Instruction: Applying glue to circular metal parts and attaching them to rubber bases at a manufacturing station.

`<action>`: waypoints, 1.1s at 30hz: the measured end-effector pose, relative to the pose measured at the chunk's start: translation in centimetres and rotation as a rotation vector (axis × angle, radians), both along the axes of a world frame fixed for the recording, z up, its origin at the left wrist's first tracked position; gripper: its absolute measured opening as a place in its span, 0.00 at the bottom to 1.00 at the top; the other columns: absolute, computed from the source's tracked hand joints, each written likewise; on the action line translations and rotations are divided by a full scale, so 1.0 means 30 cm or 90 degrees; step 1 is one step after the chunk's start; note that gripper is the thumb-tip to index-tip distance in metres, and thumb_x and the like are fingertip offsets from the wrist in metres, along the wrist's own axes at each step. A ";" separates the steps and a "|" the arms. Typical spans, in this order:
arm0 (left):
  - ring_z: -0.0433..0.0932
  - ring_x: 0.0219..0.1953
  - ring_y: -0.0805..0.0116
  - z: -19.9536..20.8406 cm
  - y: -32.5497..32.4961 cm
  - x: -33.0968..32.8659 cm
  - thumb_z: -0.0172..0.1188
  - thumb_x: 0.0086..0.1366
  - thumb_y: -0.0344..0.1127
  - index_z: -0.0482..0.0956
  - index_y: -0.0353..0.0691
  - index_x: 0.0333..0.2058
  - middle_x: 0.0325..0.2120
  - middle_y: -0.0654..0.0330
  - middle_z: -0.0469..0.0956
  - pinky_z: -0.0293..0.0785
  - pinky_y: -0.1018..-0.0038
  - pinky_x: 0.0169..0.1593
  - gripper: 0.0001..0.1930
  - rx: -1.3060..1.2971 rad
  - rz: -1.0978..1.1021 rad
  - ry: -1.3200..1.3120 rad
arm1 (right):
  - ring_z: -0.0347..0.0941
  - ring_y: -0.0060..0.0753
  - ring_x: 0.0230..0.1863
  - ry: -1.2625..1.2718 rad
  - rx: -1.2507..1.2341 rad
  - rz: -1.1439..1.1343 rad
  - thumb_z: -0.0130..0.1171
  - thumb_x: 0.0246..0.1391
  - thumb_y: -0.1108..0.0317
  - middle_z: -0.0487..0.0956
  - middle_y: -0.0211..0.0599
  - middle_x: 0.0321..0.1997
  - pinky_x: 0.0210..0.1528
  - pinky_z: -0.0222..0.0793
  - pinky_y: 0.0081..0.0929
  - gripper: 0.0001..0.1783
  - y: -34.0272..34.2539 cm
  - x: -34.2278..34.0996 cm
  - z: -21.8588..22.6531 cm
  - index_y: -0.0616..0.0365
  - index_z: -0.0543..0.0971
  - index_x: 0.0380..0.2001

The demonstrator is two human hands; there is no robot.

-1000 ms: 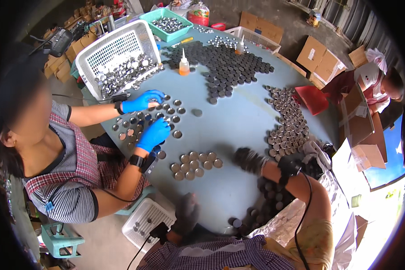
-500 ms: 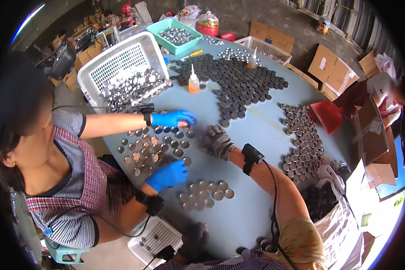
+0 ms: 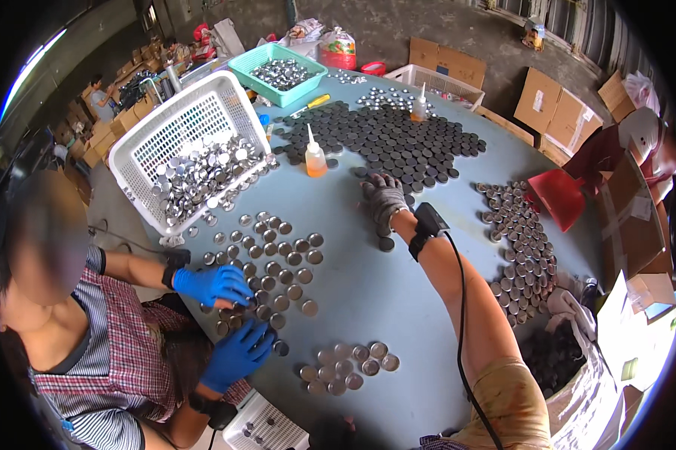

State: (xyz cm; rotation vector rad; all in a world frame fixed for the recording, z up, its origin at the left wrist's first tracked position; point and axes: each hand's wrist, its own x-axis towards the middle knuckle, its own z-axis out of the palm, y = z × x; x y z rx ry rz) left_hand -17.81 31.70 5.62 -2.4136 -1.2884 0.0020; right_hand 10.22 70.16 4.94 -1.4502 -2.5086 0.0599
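My right hand (image 3: 385, 199), in a grey glove with bare fingertips, lies palm down at the near edge of a wide patch of black round caps (image 3: 398, 139). Its fingers are stretched forward over the caps, and I see nothing gripped in them. A few black caps (image 3: 386, 244) sit just on the near side of the wrist. My left hand (image 3: 333, 433), in a dark glove, shows only partly at the lower edge; its fingers are hidden. Closest to it on the table is a small cluster of silvery round caps (image 3: 343, 367).
Left, a co-worker's blue-gloved hands (image 3: 237, 356) handle metal caps (image 3: 282, 270). Behind stand a white basket (image 3: 120, 161), a green tray (image 3: 237, 71) and a dropper bottle (image 3: 315, 161). On the right are more caps (image 3: 514, 240), a red dustpan (image 3: 559, 199) and another person.
My right hand has moved away from me and slightly right, onto the black caps. My left hand has sunk toward the lower edge. The co-worker's hands have drawn back left.
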 end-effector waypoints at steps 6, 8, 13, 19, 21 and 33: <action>0.72 0.47 0.54 -0.041 -0.064 -0.105 0.56 0.56 0.37 0.75 0.45 0.41 0.44 0.55 0.73 0.72 0.62 0.43 0.13 -0.096 -0.074 0.000 | 0.49 0.50 0.67 -0.058 -0.017 -0.013 0.55 0.48 0.44 0.60 0.40 0.65 0.66 0.43 0.49 0.31 0.064 -0.056 -0.019 0.45 0.72 0.53; 0.72 0.45 0.54 -0.060 -0.087 -0.105 0.55 0.56 0.36 0.75 0.44 0.40 0.42 0.55 0.73 0.71 0.62 0.43 0.12 -0.107 -0.078 -0.006 | 0.49 0.48 0.68 -0.076 -0.027 -0.020 0.53 0.49 0.44 0.58 0.38 0.67 0.67 0.42 0.47 0.32 0.051 -0.052 -0.031 0.46 0.71 0.55; 0.73 0.41 0.53 -0.067 -0.124 -0.075 0.54 0.56 0.36 0.74 0.43 0.38 0.37 0.55 0.73 0.70 0.59 0.42 0.10 -0.123 -0.074 -0.024 | 0.52 0.48 0.66 -0.020 -0.001 0.079 0.51 0.52 0.50 0.61 0.37 0.65 0.68 0.42 0.46 0.25 -0.018 0.066 -0.096 0.44 0.73 0.53; 0.73 0.37 0.52 -0.088 -0.269 0.112 0.53 0.57 0.35 0.73 0.41 0.35 0.32 0.55 0.74 0.69 0.56 0.41 0.08 -0.152 0.156 -0.323 | 0.59 0.45 0.62 0.002 0.036 0.116 0.47 0.56 0.58 0.67 0.37 0.60 0.65 0.47 0.42 0.19 -0.268 0.214 -0.097 0.43 0.74 0.51; 0.73 0.35 0.51 -0.150 -0.393 0.430 0.53 0.57 0.34 0.73 0.41 0.34 0.30 0.54 0.74 0.69 0.55 0.41 0.07 -0.189 0.250 -0.624 | 0.60 0.43 0.61 -0.008 0.015 0.137 0.47 0.56 0.57 0.67 0.37 0.60 0.63 0.48 0.42 0.18 -0.368 0.271 -0.072 0.44 0.75 0.49; 0.71 0.26 0.53 -0.148 -0.472 0.731 0.59 0.55 0.27 0.73 0.38 0.33 0.23 0.53 0.71 0.68 0.60 0.30 0.07 0.052 0.182 -0.772 | 0.61 0.46 0.59 0.086 -0.093 0.073 0.57 0.46 0.55 0.70 0.35 0.55 0.60 0.56 0.44 0.22 -0.987 0.508 -0.118 0.42 0.75 0.47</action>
